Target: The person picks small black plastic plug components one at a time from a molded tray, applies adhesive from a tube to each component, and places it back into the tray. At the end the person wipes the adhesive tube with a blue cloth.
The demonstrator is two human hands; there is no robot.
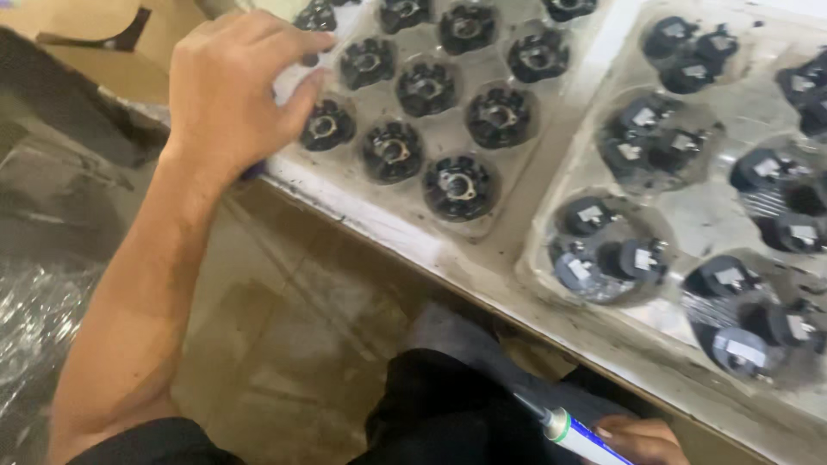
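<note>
My left hand (228, 90) rests on the near left corner of a clear plastic tray (345, 168), fingers curled over its edge, thumb beside a black round part (326, 127). The tray holds several black round parts with metal centres (457, 186) in moulded pockets. My right hand (642, 439) sits low at the bottom edge, below the table, gripping a white tube with a green collar and a thin grey nozzle (560, 424) that points up and left.
A second clear tray (551, 258) on the right holds several black parts with white labels (603, 258). The white table edge (413, 245) runs diagonally. Below lie a wet brownish floor (284, 327), crinkled plastic sheeting (34, 319) and cardboard (95, 52).
</note>
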